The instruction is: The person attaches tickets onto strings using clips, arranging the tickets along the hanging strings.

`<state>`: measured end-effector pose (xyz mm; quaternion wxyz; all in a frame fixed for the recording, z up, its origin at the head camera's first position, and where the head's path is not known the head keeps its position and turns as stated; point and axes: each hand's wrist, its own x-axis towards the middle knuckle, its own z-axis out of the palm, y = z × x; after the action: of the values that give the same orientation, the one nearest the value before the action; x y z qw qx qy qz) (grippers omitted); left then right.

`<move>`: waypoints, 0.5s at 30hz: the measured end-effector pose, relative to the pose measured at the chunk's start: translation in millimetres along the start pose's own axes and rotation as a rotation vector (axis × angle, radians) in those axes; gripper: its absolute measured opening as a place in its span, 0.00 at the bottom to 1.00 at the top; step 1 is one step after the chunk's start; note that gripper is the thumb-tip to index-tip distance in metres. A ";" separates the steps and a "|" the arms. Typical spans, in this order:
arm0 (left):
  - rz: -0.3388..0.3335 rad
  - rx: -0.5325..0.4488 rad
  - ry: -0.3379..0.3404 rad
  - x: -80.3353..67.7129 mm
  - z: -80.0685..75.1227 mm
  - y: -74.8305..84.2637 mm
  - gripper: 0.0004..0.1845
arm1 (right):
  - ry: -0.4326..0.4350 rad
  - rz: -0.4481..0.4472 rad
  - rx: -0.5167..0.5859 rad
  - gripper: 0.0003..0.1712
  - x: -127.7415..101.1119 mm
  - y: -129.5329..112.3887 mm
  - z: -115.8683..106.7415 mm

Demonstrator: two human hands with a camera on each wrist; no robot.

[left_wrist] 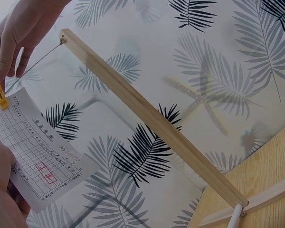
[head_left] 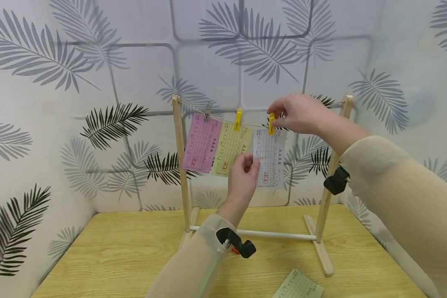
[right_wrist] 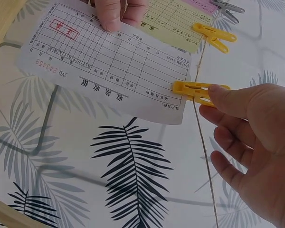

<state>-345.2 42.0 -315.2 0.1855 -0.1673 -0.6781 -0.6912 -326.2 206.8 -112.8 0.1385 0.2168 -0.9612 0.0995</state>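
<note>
A white receipt slip [head_left: 271, 159] hangs from the string at the right of the row. My right hand [head_left: 301, 114] pinches the yellow clothespin [right_wrist: 194, 89] at its top edge; in the right wrist view the pin's tip overlaps slip and string. My left hand [head_left: 243, 176] holds the white slip's left edge between thumb and fingers. To its left a yellow slip [head_left: 231, 149] hangs under another yellow clothespin [head_left: 238, 120]. Farthest left is a pink slip [head_left: 202, 142], held by a grey clothespin [head_left: 207, 111].
The string runs between two wooden posts [head_left: 182, 165] joined low down by a white rod [head_left: 275, 234]. On the wooden table [head_left: 134, 248] lies a greenish slip pad [head_left: 298, 285] at the front. A small red thing [head_left: 235, 251] shows behind the left wrist. Leaf-patterned wall stands behind.
</note>
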 end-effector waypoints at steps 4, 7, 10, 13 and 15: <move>0.017 0.020 -0.001 -1.5 -2.5 -1.6 0.06 | 0.005 -0.001 -0.018 0.28 -0.4 -0.3 -0.1; 0.022 0.028 -0.002 -2.9 -4.0 -2.2 0.08 | 0.012 -0.004 -0.026 0.29 -1.1 0.2 0.2; 0.019 0.030 -0.003 -4.4 -6.2 -3.3 0.09 | 0.016 -0.005 -0.023 0.30 -2.2 -0.3 0.6; 0.017 0.041 0.000 -6.6 -8.5 -4.6 0.09 | 0.016 -0.004 -0.015 0.31 -3.1 -0.5 1.1; 0.022 0.045 0.002 -8.2 -10.3 -6.0 0.10 | 0.023 -0.004 -0.011 0.32 -3.1 -0.6 1.3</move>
<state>-340.8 32.0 -324.6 0.1974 -0.1697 -0.6914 -0.6740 -323.6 207.1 -114.9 0.1508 0.2169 -0.9597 0.0964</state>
